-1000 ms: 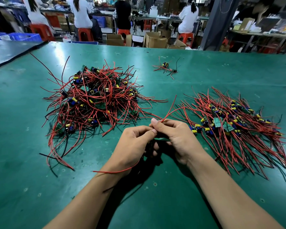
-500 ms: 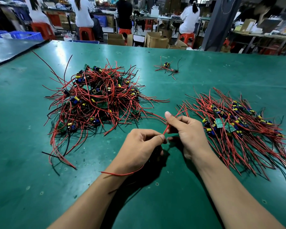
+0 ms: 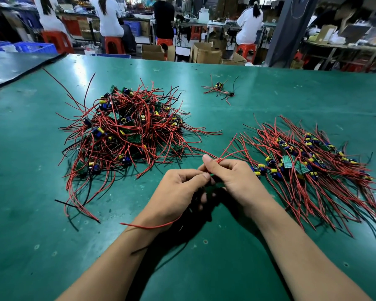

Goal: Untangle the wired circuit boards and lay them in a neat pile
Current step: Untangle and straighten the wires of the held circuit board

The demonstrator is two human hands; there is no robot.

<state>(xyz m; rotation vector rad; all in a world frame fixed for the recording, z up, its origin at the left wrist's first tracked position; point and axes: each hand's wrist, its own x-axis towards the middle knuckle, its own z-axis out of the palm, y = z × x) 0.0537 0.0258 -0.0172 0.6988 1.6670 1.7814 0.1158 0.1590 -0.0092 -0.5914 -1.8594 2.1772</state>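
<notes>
A tangled heap of circuit boards (image 3: 126, 135) with red and black wires lies at the left of the green table (image 3: 30, 213). At the right lies a flatter pile of boards (image 3: 297, 166) with its wires fanned toward me. Between them my left hand (image 3: 178, 192) and my right hand (image 3: 232, 181) meet over one wired board (image 3: 213, 184), mostly hidden by the fingers. My right hand pinches its red wires (image 3: 230, 152), which stick up to the right. My left hand grips the board end, and a red wire (image 3: 152, 225) trails under its wrist.
One loose wired board (image 3: 220, 88) lies alone at the far middle of the table. A dark mat (image 3: 13, 66) borders the far left. Behind the table stand cardboard boxes (image 3: 204, 53), red stools and several seated people at other benches.
My right hand moved back toward my left hand and its fingers closed again on the red wires. The view has shifted slightly.
</notes>
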